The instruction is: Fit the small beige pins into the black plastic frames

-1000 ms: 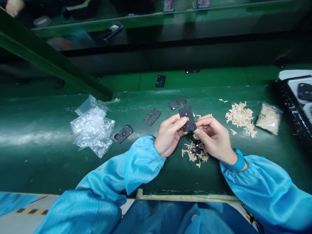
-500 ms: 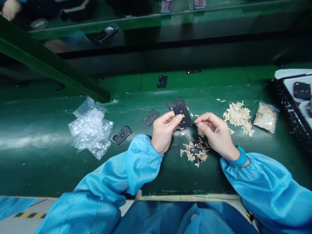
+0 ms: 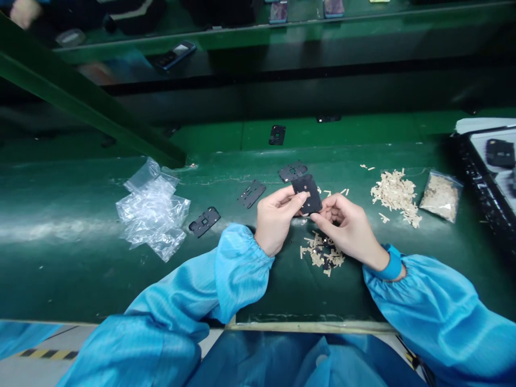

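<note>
In the head view my left hand [image 3: 278, 217] grips a thin black plastic phone part [image 3: 308, 200] by its left edge, thumb on its face, above the worktop. My right hand [image 3: 349, 228] has its thumb and fingertips closed at the part's lower right corner; the fingertips are partly hidden. Just below lies a small pile of beige strips mixed with tiny black pieces [image 3: 324, 253]. Behind the held part another black phone part [image 3: 293, 171] lies flat, with a slotted one [image 3: 252, 193] to its left and a third [image 3: 205, 221] nearer my left sleeve.
Clear plastic bags [image 3: 155, 209] are heaped at left. To the right are a pile of beige strips [image 3: 395, 193], a filled zip bag [image 3: 441, 196] and a black-edged tray [image 3: 481, 177]. A green beam [image 3: 92, 102] slants across the upper left; a person's hand [image 3: 24, 13] shows beyond.
My right hand has moved left and closed at the phone part's lower right corner, where it was apart before. My left hand still holds the part.
</note>
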